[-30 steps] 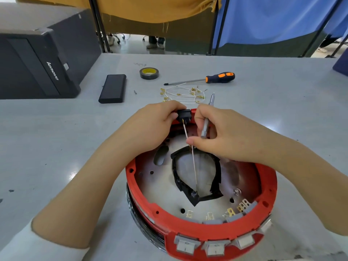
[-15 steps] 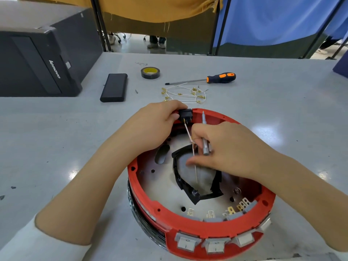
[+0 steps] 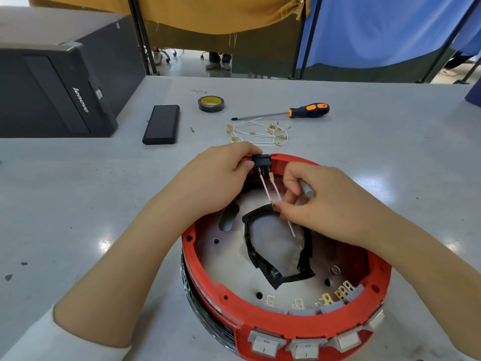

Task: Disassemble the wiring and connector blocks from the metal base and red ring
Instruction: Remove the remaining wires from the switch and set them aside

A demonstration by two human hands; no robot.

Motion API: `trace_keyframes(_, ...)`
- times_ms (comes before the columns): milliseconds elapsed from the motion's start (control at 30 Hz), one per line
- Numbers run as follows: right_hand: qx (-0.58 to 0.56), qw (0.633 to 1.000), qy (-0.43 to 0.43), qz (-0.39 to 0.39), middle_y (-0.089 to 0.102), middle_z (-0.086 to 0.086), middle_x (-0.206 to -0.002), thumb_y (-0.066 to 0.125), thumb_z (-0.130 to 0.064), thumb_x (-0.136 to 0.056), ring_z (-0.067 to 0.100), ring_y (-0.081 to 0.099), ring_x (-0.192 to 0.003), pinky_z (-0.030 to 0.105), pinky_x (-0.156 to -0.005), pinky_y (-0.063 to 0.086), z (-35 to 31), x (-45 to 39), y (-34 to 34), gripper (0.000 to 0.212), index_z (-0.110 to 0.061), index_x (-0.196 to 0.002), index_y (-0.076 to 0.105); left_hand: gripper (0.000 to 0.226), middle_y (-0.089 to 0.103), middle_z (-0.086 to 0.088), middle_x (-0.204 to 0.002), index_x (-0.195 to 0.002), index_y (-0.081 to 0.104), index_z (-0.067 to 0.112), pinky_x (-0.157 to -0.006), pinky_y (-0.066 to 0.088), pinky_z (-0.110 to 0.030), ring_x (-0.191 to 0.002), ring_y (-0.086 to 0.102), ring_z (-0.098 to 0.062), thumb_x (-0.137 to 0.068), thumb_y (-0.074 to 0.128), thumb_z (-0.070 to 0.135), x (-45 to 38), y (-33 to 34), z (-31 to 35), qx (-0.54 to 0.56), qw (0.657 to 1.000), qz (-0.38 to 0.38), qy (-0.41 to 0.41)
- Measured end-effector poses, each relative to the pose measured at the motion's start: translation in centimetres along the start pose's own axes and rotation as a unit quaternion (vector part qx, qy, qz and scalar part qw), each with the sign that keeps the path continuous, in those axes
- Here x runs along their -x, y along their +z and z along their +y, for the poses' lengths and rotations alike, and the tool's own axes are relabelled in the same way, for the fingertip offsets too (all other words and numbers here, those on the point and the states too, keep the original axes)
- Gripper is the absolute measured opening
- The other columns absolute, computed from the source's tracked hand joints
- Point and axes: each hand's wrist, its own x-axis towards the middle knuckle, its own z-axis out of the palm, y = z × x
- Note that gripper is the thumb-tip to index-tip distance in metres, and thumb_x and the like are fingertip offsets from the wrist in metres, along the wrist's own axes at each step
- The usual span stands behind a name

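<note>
Gripping the black switch (image 3: pixel 261 160) on the red ring (image 3: pixel 273 321), the left hand (image 3: pixel 218 178) steadies it; the right hand (image 3: pixel 322 201) pinches a white wire (image 3: pixel 276 190) and holds a tool (image 3: pixel 306 189).

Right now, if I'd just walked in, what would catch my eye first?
The big red ring near the table's front edge, with grey rocker switches along its near side. Two bare hands work at its far rim: the left hand grips a black connector block, while the right hand pinches thin white wires. Behind lies an orange-handled screwdriver.
</note>
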Motion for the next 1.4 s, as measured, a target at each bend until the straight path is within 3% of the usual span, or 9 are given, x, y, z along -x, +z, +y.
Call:
trace_keyframes(167, -0.100, 0.994, -0.012, 0.041, 0.054, 0.009, -0.064, 0.061, -0.014, -0.083, 0.009, 0.050, -0.050, 0.025, -0.052, 0.040, -0.3, 0.0, -0.5, 0.035, -0.025, -0.063, 0.034, 0.028, 0.061, 0.011, -0.121, -0.122, 0.056, 0.033, -0.093, 0.040, -0.024, -0.111, 0.052, -0.008, -0.098, 0.042, 0.029, 0.0, 0.0, 0.0, 0.021, 1.000, 0.012, 0.017)
trace_keyframes(300, -0.224, 0.969, -0.034, 0.093, 0.055, 0.006, -0.057, 0.057, -0.007, -0.089, 0.006, 0.045, -0.042, 0.018, -0.048, 0.039, -0.3, 0.0, -0.9, 0.040, -0.023, -0.062, 0.032, 0.028, 0.061, 0.016, -0.119, -0.121, 0.058, 0.032, -0.090, 0.038, -0.017, -0.109, 0.053, -0.003, -0.099, 0.042, 0.030, 0.0, 0.0, 0.2, 0.033, 0.998, 0.028, 0.040)
trace_keyframes(500, -0.159, 0.985, -0.048, 0.043, 0.054, 0.008, -0.061, 0.057, -0.023, -0.091, 0.025, 0.052, -0.052, 0.040, -0.056, 0.048, -0.5, -0.1, -0.2, 0.034, -0.033, -0.068, 0.033, 0.026, 0.066, 0.018, -0.102, -0.115, 0.061, 0.029, -0.088, 0.042, -0.015, -0.100, 0.058, 0.004, -0.097, 0.046, 0.038, 0.7, -0.8, 1.0, 0.144, 0.980, 0.071, 0.115)
trace_keyframes(600, -0.162, 0.985, -0.049, 0.020, 0.058, 0.006, -0.059, 0.058, -0.021, -0.092, 0.017, 0.057, -0.047, 0.029, -0.052, 0.049, -0.5, -0.2, -0.2, 0.036, -0.034, -0.070, 0.033, 0.013, 0.068, 0.015, -0.090, -0.097, 0.067, 0.024, -0.085, 0.047, -0.024, -0.091, 0.062, -0.001, -0.093, 0.057, 0.030, 0.9, -0.9, 1.3, 0.163, 0.977, 0.053, 0.127)
trace_keyframes(867, -0.177, 0.966, 0.005, 0.190, 0.071, -0.011, -0.079, 0.070, -0.010, -0.082, 0.009, 0.066, -0.065, 0.021, -0.063, 0.053, 0.1, -0.4, -0.8, 0.040, -0.024, -0.069, 0.035, 0.010, 0.069, 0.016, -0.084, -0.081, 0.068, 0.029, -0.082, 0.043, -0.009, -0.085, 0.063, 0.002, -0.086, 0.066, 0.021, 0.9, -0.9, 1.1, 0.207, 0.971, 0.074, 0.096)
trace_keyframes(1000, -0.140, 0.977, 0.000, 0.160, 0.070, -0.014, -0.078, 0.072, -0.010, -0.079, 0.003, 0.061, -0.067, 0.009, -0.063, 0.045, 0.2, -0.8, -1.7, 0.039, -0.025, -0.067, 0.037, 0.005, 0.067, 0.020, -0.086, -0.089, 0.066, 0.033, -0.087, 0.043, -0.014, -0.089, 0.061, 0.003, -0.086, 0.065, 0.029, 0.9, -0.7, 0.8, 0.187, 0.975, 0.084, 0.084)
trace_keyframes(1133, -0.132, 0.979, 0.004, 0.153, 0.070, -0.017, -0.075, 0.072, -0.011, -0.080, -0.001, 0.063, -0.070, 0.015, -0.068, 0.048, 1.6, -4.2, -4.1, 0.040, -0.027, -0.068, 0.037, 0.028, 0.062, 0.023, -0.094, -0.112, 0.053, 0.038, -0.079, 0.043, -0.020, -0.092, 0.056, 0.004, -0.088, 0.048, 0.051, 0.7, -0.4, 0.5, 0.131, 0.985, 0.106, 0.023)
trace_keyframes(1233, -0.122, 0.983, 0.031, 0.136, 0.071, -0.007, -0.076, 0.073, -0.012, -0.081, -0.006, 0.058, -0.062, 0.019, -0.063, 0.047, 4.2, -8.3, -3.9, 0.036, -0.024, -0.072, 0.040, 0.019, 0.062, 0.023, -0.086, -0.099, 0.057, 0.040, -0.069, 0.040, -0.019, -0.081, 0.055, 0.002, -0.093, 0.041, 0.049, 0.6, -0.3, 0.4, 0.083, 0.990, 0.112, -0.019)
trace_keyframes(1400, -0.026, 0.996, 0.057, 0.064, 0.064, 0.011, -0.096, 0.070, -0.013, -0.082, 0.016, 0.050, -0.067, 0.030, -0.065, 0.041, 7.9, -13.9, 0.2, 0.032, -0.024, -0.070, 0.042, 0.012, 0.053, 0.024, -0.070, -0.094, 0.060, 0.040, -0.063, 0.041, -0.022, -0.068, 0.052, -0.002, -0.093, 0.049, 0.036, 0.6, -0.2, 0.3, 0.018, 0.995, 0.086, -0.038)
